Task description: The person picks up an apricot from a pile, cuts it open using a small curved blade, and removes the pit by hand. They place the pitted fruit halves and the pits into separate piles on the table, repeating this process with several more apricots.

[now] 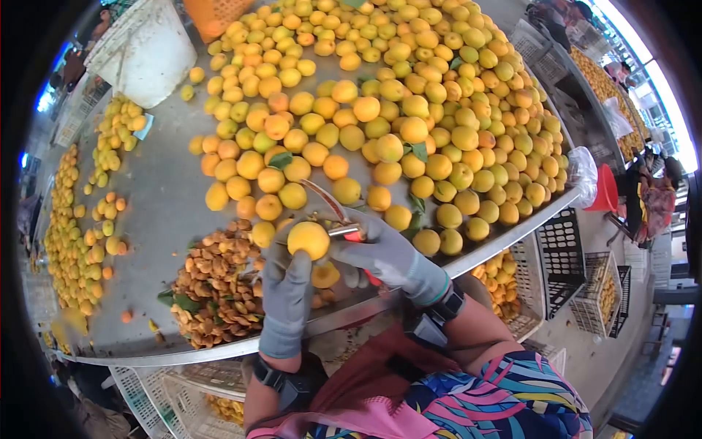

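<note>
My left hand (287, 293), in a grey glove, holds a yellow-orange fruit (308, 241) near the table's front edge. Close on its right, my gloved right hand (376, 252) is closed round the red handle of a curved knife (327, 199). The metal part by the handle reaches toward the fruit's right side. Beneath the hands lies a piece of orange fruit (325, 275), partly hidden. A heap of brown pits (217, 285) sits just left of my left hand, with a few green leaves in it.
Many whole fruits (439, 110) cover the metal table (157, 219) beyond and to the right. More fruits lie at far left. A white bucket (150, 55) stands at the back left. Crates (601, 293) and a red bucket (604, 189) are at right, with people farther off.
</note>
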Demonstrator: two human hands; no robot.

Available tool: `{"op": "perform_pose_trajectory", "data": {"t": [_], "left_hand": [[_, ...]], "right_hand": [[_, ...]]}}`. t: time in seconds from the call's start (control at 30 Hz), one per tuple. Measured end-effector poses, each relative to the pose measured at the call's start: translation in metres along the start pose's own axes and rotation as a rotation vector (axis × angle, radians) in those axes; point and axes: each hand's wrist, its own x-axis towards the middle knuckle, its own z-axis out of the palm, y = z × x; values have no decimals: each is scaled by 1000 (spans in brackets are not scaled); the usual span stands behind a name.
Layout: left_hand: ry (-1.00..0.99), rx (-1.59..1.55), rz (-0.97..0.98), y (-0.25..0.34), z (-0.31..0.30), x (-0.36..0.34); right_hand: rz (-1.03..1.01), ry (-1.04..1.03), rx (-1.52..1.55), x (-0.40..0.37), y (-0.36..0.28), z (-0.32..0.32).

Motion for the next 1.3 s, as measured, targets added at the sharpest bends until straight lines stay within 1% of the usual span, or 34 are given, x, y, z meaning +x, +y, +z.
{"op": "perform_pose_trajectory", "data": {"t": [0.03,0.1,0.13,0.27,0.33,0.37,0.43,0.53,0.57,0.63,0.7,0.77,0.8,0.87,0.9,0.93,0.97,1.0,1.03,1.17,1.2,1.23,1.3], "left_hand": [[-64,48,62,1,-6,2],[-60,72,83,1,-6,3],[-60,104,108,1,-7,3],[-33,87,87,7,1,1],[-163,143,203,7,0,2],[-160,139,205,7,-1,2],[-95,303,198,7,-3,2],[-123,388,193,13,-6,3],[-117,386,195,11,-10,4],[-112,221,138,2,-17,5],[-116,195,107,10,-13,3],[-121,170,79,12,-11,3],[-143,123,60,12,-11,3],[-164,77,45,10,-14,3],[-131,52,-11,6,-18,2],[-96,25,-67,3,-21,2],[-92,24,-64,6,-16,2],[-52,-100,-38,10,-8,3],[-12,-224,-12,13,-4,4],[7,-285,-74,10,-17,4],[0,-210,-70,8,-20,5],[-7,-136,-65,7,-21,6],[-28,-193,-47,7,-18,5]], "right_hand": [[3,-34,-6,2,1,0],[-5,-33,-6,1,-2,3],[8,-56,61,0,-5,5],[83,-98,230,1,-7,6],[84,-96,240,3,0,3],[79,-94,255,4,2,3],[69,-66,274,5,1,5],[44,-23,295,5,-2,10],[29,-3,296,5,-4,10],[34,-10,307,7,-4,8],[42,-13,318,9,-1,8],[7,55,262,11,5,13],[8,52,260,11,5,15],[27,112,71,11,3,20],[26,109,68,11,4,22],[-54,96,79,9,6,25],[-133,82,90,8,8,27],[-215,42,4,8,11,26],[-215,37,2,8,11,27],[-460,38,-413,6,10,31],[-521,42,-516,5,10,32],[-521,41,-516,5,10,32],[-467,35,-648,5,11,31]]}}
